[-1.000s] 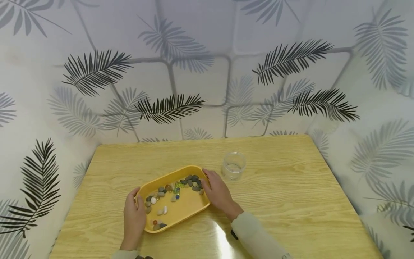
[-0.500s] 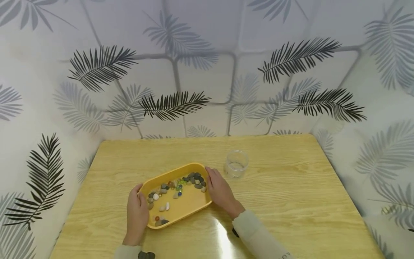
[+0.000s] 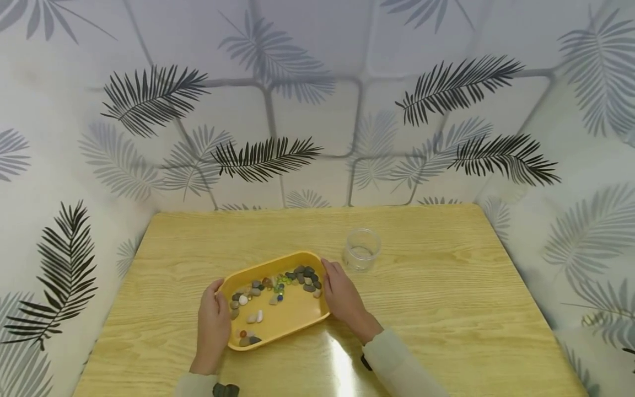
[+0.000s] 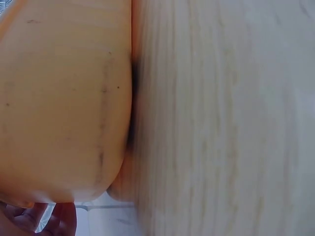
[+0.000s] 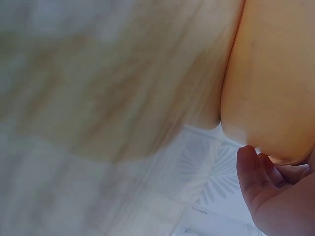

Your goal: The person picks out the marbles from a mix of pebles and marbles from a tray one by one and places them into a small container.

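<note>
A yellow tray [image 3: 294, 315] sits at a slant on the table, with stones and glass beads inside. My left hand [image 3: 213, 322] grips its left end, thumb at the rim. At the opposite end, my right hand [image 3: 344, 292] holds the rim the same way. Dark pebbles [image 3: 308, 278] gather at the right end, green beads [image 3: 281, 280] beside them. Two pale stones [image 3: 255, 317] lie near the middle left. Each wrist view shows the tray's smooth outer wall [image 4: 59, 113] and a few fingertips [image 5: 248, 157] by it.
A clear round glass cup [image 3: 362, 251] stands just beyond the tray's right end. The wood-grain table [image 3: 446, 286] extends to the right and left. A leaf-patterned wall covering [image 3: 317, 127] rises behind and at both sides.
Both hands have shifted the tray a little to the right, closer to the glass cup. My grip at both ends looks the same, and the cup has not moved.
</note>
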A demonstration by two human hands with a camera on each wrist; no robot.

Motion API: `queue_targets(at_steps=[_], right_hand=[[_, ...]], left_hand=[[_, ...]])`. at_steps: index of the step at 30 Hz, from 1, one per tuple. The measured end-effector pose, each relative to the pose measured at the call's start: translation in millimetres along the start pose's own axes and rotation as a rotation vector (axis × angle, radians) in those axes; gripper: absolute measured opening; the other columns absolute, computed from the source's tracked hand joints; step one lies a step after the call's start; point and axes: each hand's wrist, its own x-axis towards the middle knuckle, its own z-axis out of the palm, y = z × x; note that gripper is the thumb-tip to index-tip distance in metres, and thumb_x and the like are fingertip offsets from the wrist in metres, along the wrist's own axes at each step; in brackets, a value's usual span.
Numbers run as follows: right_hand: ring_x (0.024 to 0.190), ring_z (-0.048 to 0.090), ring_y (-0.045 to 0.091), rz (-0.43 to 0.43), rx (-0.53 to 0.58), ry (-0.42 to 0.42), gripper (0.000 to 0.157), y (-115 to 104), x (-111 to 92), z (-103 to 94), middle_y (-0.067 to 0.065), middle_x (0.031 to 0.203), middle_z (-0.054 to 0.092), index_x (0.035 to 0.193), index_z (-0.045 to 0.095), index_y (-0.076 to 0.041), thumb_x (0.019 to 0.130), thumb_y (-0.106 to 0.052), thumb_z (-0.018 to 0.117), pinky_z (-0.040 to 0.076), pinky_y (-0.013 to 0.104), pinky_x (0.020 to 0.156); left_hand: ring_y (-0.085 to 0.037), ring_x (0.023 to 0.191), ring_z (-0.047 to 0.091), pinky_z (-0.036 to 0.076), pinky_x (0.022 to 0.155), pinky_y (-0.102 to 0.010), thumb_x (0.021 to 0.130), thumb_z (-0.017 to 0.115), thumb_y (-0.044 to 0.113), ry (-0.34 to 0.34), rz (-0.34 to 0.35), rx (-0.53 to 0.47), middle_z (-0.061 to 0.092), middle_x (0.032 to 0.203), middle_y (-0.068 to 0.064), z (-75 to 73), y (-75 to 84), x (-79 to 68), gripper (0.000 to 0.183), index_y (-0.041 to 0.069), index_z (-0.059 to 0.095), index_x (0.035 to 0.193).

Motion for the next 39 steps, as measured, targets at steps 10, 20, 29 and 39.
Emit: queue_targets(at_steps=[10, 20, 29, 39], right_hand=[[0.091, 0.052, 0.016, 0.019, -0.085, 0.054, 0.037, 4, -18, -11.1, 0.007, 0.108, 0.055, 0.132, 0.048, -0.002, 0.095, -0.008, 0.049, 0.047, 0.032, 0.076], [0.095, 0.051, 0.018, 0.018, -0.106, 0.091, 0.037, 12, -32, -23.4, 0.008, 0.108, 0.055, 0.131, 0.048, 0.0, 0.095, -0.008, 0.049, 0.046, 0.034, 0.077], [0.085, 0.05, 0.018, 0.0, -0.115, 0.137, 0.037, 21, -44, -32.5, 0.008, 0.101, 0.057, 0.129, 0.049, 0.003, 0.094, -0.006, 0.052, 0.045, 0.033, 0.07], [0.099, 0.053, 0.025, 0.064, -0.107, 0.132, 0.038, 29, -59, -41.8, 0.011, 0.11, 0.057, 0.131, 0.048, 0.002, 0.094, -0.007, 0.051, 0.047, 0.038, 0.079]], left_hand=[[-0.021, 0.077, 0.047, 0.043, 0.068, -0.031, 0.102, 0.024, 0.019, -0.056, 0.007, -0.01, 0.046, 0.125, -0.015, 8.2, 4.2, -1.4, 0.039, 0.002, 0.038, 0.135], [-0.018, 0.073, 0.045, 0.042, 0.066, -0.029, 0.102, 0.029, 0.015, -0.091, 0.026, -0.044, 0.048, 0.121, -0.011, 18.4, 18.1, -5.0, 0.036, 0.003, 0.038, 0.135], [-0.024, 0.098, 0.048, 0.04, 0.083, -0.039, 0.101, 0.032, 0.011, -0.113, 0.04, -0.074, 0.045, 0.129, -0.013, 30.4, 24.5, -7.1, 0.035, 0.001, 0.038, 0.134], [-0.023, 0.115, 0.045, 0.04, 0.091, -0.042, 0.101, 0.035, 0.009, -0.148, 0.05, -0.072, 0.043, 0.132, -0.012, 43.0, 32.3, -11.5, 0.035, 0.003, 0.038, 0.135]])
